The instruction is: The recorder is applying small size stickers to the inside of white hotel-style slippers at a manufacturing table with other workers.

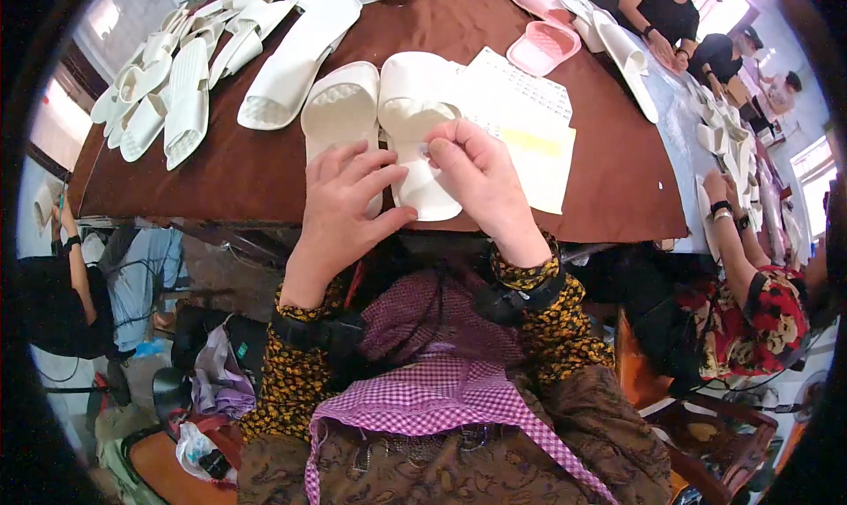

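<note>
Two white slippers lie side by side in front of me at the table's near edge: a left slipper [341, 108] and a right slipper [422, 192]. My left hand [348, 192] rests with spread fingers over the heel part of the left slipper, its thumb reaching across toward the right one. Above the right slipper's footbed, my right hand [481, 174] is closed in a pinch. A small pale bit shows at its fingertips, too small to make out. Partly beneath the right slipper and beside my right hand lie sheets of paper [534, 108] with handwriting.
The table has a brown cloth [238, 183]. A heap of white slippers [185, 99] covers its far left; a large white slipper [296, 59] lies nearer the middle. Pink slippers [545, 46] sit at far right. People work along the right side; another person's arm [75, 249] shows at left.
</note>
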Available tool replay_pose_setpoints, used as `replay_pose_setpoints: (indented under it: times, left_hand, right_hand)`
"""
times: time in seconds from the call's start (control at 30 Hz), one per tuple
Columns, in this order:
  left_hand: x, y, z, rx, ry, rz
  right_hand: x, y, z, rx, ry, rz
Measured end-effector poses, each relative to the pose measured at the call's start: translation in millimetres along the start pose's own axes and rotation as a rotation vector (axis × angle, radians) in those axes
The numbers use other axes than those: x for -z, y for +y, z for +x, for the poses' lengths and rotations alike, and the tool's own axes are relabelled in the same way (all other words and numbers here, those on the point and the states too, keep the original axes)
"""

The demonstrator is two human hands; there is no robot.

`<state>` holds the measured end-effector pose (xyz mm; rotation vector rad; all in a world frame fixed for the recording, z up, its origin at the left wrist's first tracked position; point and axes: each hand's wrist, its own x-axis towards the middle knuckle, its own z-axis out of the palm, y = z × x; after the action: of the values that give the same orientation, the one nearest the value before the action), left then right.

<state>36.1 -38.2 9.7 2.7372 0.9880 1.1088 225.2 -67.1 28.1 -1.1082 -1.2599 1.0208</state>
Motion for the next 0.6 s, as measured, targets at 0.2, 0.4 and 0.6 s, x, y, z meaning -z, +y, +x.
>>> replay_pose_setpoints:
  times: [0.2, 0.4, 0.6]
  left_hand:
    - [0.9, -0.6, 0.0, -0.004, -0.036, 0.002]
    - [-0.3, -0.8, -0.6, -0.005, -0.001, -0.015]
    - [0.0, -1.5, -0.7, -0.002, -0.015, -0.012]
  right_hand:
    - [-1.4, 10.6, 0.5, 0.488, 0.163, -0.555]
    - [-4.2, 12.8, -6.7, 0.566, 0.139, -0.772]
    - [-7.4, 13.2, -9.3, 0.608, 0.164, -0.888]
